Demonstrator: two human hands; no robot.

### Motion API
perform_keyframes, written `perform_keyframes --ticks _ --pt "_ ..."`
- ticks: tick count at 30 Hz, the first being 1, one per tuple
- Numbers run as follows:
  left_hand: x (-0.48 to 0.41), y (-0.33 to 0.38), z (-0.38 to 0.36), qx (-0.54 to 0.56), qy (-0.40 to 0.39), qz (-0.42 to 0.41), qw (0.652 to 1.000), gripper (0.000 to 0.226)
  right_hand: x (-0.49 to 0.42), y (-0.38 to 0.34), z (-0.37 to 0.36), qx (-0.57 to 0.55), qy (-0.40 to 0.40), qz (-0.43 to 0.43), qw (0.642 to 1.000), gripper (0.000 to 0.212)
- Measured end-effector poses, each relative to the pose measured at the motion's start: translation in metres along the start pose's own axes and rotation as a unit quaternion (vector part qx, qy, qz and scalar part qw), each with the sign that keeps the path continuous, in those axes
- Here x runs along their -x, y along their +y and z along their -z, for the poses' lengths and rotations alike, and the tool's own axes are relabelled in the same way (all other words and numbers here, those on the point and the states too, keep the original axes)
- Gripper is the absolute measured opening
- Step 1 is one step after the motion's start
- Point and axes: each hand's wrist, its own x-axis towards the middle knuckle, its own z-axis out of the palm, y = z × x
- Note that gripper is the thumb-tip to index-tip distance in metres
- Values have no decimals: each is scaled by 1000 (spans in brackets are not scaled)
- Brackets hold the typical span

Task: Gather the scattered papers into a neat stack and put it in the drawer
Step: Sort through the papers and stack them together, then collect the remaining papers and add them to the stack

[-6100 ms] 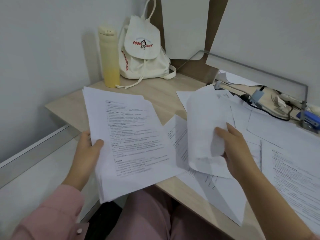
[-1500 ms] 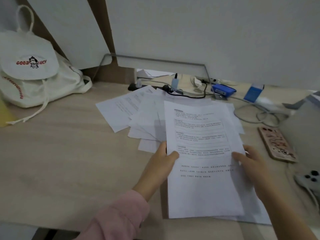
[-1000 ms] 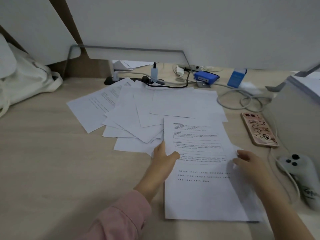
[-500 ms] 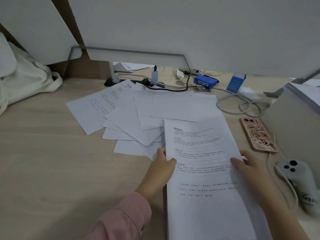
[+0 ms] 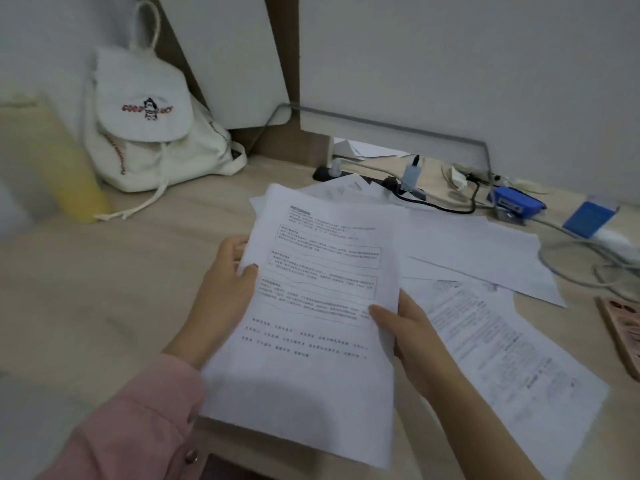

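I hold a stack of printed white papers [image 5: 311,306] lifted off the wooden desk [image 5: 104,289], tilted toward me. My left hand [image 5: 225,292] grips its left edge with the thumb on top. My right hand [image 5: 412,334] grips its right edge, thumb on the printed page. More loose sheets lie on the desk to the right: a printed sheet [image 5: 502,358] near the front edge and blank-side sheets [image 5: 478,251] farther back. No drawer is in view.
A white drawstring backpack [image 5: 149,129] and a yellow bottle [image 5: 59,161] stand at the back left. Cables [image 5: 440,206], a blue stapler [image 5: 512,202] and a blue box [image 5: 588,216] lie along the back. A pink phone [image 5: 623,327] lies at the right edge.
Both hands have lifted the stack off the desk and swung it left. My view has turned left, bringing the backpack and bottle into sight.
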Motion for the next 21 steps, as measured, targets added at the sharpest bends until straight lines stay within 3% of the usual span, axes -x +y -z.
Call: perform_keyframes --ticks 4,10,14,17,19,21 --pt "4 -31 49 -201 70 -66 975 44 -28 6 -70 -61 -43 -22 997 39" --pt "41 -78 58 -346 17 -89 934 64 -53 26 -145 -109 -74 -62 989 39" --pt "52 -105 49 -458 -39 -57 886 64 -60 38 -165 -68 -94 -71 991 38" --pt "44 -114 56 -489 -40 -46 870 59 -65 31 -155 12 -104 -88 991 30" --pt "36 -118 62 -490 -39 -49 869 62 -68 24 -138 37 -71 -86 993 26" --pt "30 -121 65 -481 -35 -52 874 64 -74 17 -113 92 -13 -31 995 26"
